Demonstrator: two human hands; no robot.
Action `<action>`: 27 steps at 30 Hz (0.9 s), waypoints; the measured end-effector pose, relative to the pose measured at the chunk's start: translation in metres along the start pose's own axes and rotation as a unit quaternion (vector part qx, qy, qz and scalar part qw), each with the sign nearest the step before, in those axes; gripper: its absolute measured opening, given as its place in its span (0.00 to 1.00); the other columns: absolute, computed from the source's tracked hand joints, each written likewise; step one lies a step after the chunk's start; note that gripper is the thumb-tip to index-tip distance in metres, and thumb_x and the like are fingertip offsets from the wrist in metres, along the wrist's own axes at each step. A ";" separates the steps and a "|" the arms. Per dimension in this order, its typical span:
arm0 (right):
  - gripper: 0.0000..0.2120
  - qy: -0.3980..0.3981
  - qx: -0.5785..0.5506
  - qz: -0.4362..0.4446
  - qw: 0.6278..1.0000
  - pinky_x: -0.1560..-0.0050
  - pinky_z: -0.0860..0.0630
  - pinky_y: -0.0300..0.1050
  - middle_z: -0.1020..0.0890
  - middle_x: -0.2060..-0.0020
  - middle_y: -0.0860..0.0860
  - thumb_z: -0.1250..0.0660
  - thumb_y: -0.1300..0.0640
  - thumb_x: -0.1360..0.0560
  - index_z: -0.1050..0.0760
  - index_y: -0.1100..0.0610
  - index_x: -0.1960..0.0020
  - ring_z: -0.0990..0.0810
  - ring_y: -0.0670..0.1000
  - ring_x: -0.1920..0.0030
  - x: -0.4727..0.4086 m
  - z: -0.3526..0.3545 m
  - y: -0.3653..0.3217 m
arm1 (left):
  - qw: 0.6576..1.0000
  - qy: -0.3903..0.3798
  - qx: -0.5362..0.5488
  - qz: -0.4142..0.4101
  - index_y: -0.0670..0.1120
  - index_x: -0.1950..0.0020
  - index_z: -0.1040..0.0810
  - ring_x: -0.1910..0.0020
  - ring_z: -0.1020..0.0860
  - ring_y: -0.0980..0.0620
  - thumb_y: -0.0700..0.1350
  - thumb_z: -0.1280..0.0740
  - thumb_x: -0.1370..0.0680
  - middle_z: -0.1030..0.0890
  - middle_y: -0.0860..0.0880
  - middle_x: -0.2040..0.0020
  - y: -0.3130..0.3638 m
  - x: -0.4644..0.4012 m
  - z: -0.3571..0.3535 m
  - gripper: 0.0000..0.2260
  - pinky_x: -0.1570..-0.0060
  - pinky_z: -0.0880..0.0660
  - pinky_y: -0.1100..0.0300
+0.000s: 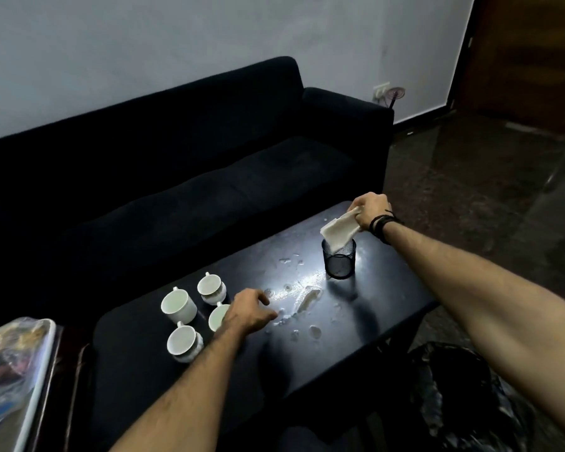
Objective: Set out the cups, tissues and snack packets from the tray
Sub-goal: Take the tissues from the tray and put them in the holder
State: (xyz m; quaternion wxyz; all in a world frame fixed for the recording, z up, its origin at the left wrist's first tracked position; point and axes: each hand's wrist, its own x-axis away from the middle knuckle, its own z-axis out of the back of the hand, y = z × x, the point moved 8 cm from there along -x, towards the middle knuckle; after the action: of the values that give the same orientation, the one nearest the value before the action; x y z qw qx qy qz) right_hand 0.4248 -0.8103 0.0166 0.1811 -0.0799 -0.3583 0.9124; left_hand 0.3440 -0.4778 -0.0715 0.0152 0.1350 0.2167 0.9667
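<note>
Head view only. Nearest the camera: both bare forearms reaching in from the bottom edge, and a black bin bag point(463, 396) on the floor at lower right.

Left hand point(250, 309) rests palm down on the dark table point(356, 363), fingers loosely spread, holding nothing. It partly covers one of four white cups point(178, 306), which stand grouped on the near-left part of the tabletop, so the cups look already set out.

Right hand point(371, 210), with dark bands at the wrist, is closed around a wad of white tissues point(339, 230). The lower end of the tissues sits inside the black mesh holder point(339, 260) toward the far right end of the table. Whitish smears or wet patches show on the tabletop between the cups and the holder.

The tray point(30, 386) sits at the far left edge, off the table. Crinkly packets point(10, 353) lie on it, blurred, so I cannot tell how many.

Step in hand, as judged: seating the tissues in the holder. Next likely calls for letting go once the wad stands on its own, without tipping the light holder, then reaching left to the tray for the snack packets. A black sofa point(183, 151) stands behind the table.
</note>
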 end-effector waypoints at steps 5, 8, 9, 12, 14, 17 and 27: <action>0.16 -0.001 0.024 0.018 1.000 0.64 0.23 0.37 0.16 0.61 0.54 0.34 0.72 0.35 0.15 0.54 0.60 0.18 0.52 0.60 -0.021 0.005 -0.003 | 1.000 -0.006 -0.006 0.005 0.48 0.45 0.18 0.43 0.22 0.51 0.53 0.27 0.30 0.20 0.48 0.40 -0.008 -0.013 -0.010 0.16 0.45 0.28 0.61; 0.14 -0.073 0.066 0.025 0.995 0.68 0.19 0.41 0.15 0.62 0.56 0.33 0.71 0.33 0.15 0.55 0.60 0.16 0.52 0.66 -0.028 -0.010 -0.001 | 1.000 -0.004 -0.006 0.002 0.49 0.46 0.18 0.47 0.22 0.52 0.53 0.27 0.30 0.20 0.48 0.43 -0.008 -0.022 -0.017 0.15 0.48 0.28 0.63; 0.13 -0.092 0.075 0.026 0.993 0.68 0.18 0.42 0.15 0.61 0.56 0.32 0.71 0.32 0.15 0.56 0.59 0.16 0.53 0.67 -0.028 -0.018 0.000 | 1.000 -0.005 -0.006 0.000 0.49 0.47 0.18 0.49 0.22 0.52 0.53 0.27 0.30 0.20 0.49 0.44 -0.007 -0.023 -0.020 0.15 0.49 0.29 0.63; 0.15 -0.115 0.122 0.046 0.985 0.59 0.16 0.48 0.16 0.52 0.59 0.33 0.69 0.30 0.16 0.56 0.50 0.15 0.58 0.57 -0.026 -0.044 0.002 | 1.000 -0.009 -0.009 -0.010 0.50 0.47 0.19 0.52 0.24 0.53 0.54 0.27 0.31 0.22 0.51 0.48 -0.003 -0.027 -0.027 0.15 0.49 0.28 0.63; 0.19 -0.118 0.171 0.080 0.975 0.45 0.21 0.50 0.18 0.42 0.60 0.35 0.67 0.29 0.20 0.55 0.40 0.19 0.61 0.43 -0.024 -0.062 0.001 | 1.000 -0.010 -0.012 -0.020 0.51 0.47 0.19 0.54 0.25 0.54 0.54 0.27 0.31 0.24 0.52 0.50 -0.001 -0.030 -0.029 0.15 0.48 0.28 0.62; 0.20 -0.140 0.199 0.103 0.964 0.41 0.26 0.51 0.22 0.39 0.61 0.40 0.63 0.27 0.24 0.54 0.37 0.23 0.63 0.38 -0.019 -0.084 0.002 | 0.999 -0.008 -0.025 -0.026 0.51 0.47 0.20 0.53 0.27 0.54 0.54 0.27 0.30 0.25 0.51 0.48 -0.008 -0.035 -0.028 0.14 0.48 0.29 0.62; 0.35 -0.016 0.281 0.103 0.954 0.40 0.30 0.58 0.31 0.38 0.59 0.33 0.62 0.31 0.43 0.58 0.27 0.30 0.62 0.37 -0.015 -0.089 0.012 | 1.000 -0.003 -0.030 -0.007 0.51 0.47 0.19 0.47 0.24 0.50 0.54 0.27 0.30 0.26 0.52 0.51 -0.035 -0.036 -0.032 0.15 0.45 0.26 0.57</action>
State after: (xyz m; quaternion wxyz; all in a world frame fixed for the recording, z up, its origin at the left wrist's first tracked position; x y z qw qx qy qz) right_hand 0.4602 -0.7687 -0.0562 0.0950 -0.0476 -0.0801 0.9911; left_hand 0.3688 -0.4628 -0.1232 0.0266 0.1359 0.1889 0.9722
